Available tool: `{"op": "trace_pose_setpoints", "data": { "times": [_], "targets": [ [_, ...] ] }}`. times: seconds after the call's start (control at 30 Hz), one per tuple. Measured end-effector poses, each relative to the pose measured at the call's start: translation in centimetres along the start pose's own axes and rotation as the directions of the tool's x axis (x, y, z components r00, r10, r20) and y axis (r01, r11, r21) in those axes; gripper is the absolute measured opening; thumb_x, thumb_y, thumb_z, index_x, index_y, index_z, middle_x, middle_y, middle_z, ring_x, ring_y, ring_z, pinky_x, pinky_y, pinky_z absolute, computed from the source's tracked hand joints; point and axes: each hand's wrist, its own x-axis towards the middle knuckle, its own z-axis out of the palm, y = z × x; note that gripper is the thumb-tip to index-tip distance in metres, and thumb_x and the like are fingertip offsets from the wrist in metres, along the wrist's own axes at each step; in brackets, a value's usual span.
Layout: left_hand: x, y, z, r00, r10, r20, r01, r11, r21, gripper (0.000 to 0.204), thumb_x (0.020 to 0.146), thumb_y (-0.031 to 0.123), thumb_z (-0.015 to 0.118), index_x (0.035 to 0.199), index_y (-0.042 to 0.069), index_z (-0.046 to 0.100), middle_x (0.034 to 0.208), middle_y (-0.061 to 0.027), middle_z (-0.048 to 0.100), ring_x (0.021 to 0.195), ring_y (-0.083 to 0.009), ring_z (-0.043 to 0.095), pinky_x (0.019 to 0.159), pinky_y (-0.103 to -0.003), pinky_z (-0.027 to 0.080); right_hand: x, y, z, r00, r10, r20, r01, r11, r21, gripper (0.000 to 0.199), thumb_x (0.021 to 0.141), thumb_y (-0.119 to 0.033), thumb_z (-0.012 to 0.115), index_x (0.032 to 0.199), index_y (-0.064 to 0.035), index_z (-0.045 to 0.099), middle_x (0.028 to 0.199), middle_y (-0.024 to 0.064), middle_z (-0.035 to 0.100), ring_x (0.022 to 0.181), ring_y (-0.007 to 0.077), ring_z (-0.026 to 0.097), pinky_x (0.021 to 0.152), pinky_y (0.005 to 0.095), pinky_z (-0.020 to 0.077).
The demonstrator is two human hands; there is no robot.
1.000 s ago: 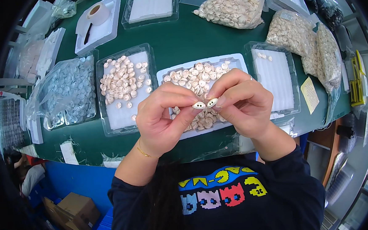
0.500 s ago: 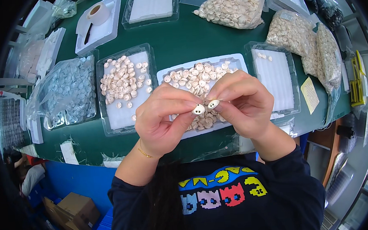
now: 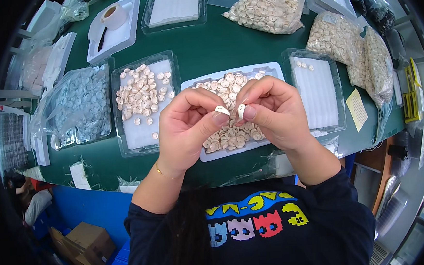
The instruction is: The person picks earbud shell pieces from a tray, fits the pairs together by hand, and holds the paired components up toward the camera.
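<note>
Between thumb and fingertips, my left hand (image 3: 182, 129) pinches a small cream disc (image 3: 222, 110) with dark dots on its face. My right hand (image 3: 281, 116) holds a second cream disc (image 3: 241, 111) the same way, tilted nearly on edge. The two discs are side by side, slightly apart. Both hands hover over a white tray (image 3: 272, 71) heaped with similar round, button-like cream pieces (image 3: 232, 140), partly hidden by my hands. To the left, a clear tray (image 3: 137, 134) with a white liner holds many pale pinkish discs (image 3: 139, 95).
At right, a lined clear tray (image 3: 316, 97) holds a few discs. Bags of cream discs (image 3: 267, 10) lie at the back and right (image 3: 335, 37). A bag of blue-grey discs (image 3: 81, 99) sits left. A tape roll (image 3: 113, 16) and a black pen-like tool (image 3: 102, 38) rest in a white tray.
Both hands have shifted slightly up and turned the discs. Their dotted faces now show more narrowly. One disc now shows near the left tray's front corner, where my left hand covered it.
</note>
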Motion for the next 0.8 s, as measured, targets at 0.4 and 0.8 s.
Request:
{"op": "trace_pose_setpoints", "data": {
  "times": [0.4, 0.8],
  "targets": [
    [-0.05, -0.13, -0.26, 0.909, -0.38, 0.173, 0.416, 0.786, -0.458, 0.015, 0.09, 0.014, 0.054, 0.096, 0.001, 0.056, 0.082, -0.006, 0.059, 0.07, -0.0095, 0.053, 0.062, -0.022, 0.042, 0.23, -0.16, -0.06, 0.96, 0.254, 0.116, -0.279, 0.859, 0.429, 0.012, 0.087, -0.004, 0.055, 0.098, -0.004, 0.051, 0.086, 0.0088, 0.061, 0.074, 0.0142, 0.062, 0.067, 0.0262, 0.0537],
    [0.0, -0.17, -0.02, 0.89, -0.418, 0.183, 0.453, 0.764, -0.459, 0.016, 0.093, 0.016, 0.049, 0.097, 0.001, 0.055, 0.073, -0.0025, 0.053, 0.062, -0.008, 0.048, 0.057, -0.021, 0.04, 0.14, -0.11, -0.28, 0.953, 0.279, 0.115, -0.3, 0.832, 0.466, 0.02, 0.087, -0.004, 0.054, 0.107, -0.0008, 0.053, 0.088, 0.0095, 0.062, 0.075, 0.0148, 0.063, 0.069, 0.0276, 0.0535]
  ]
}}
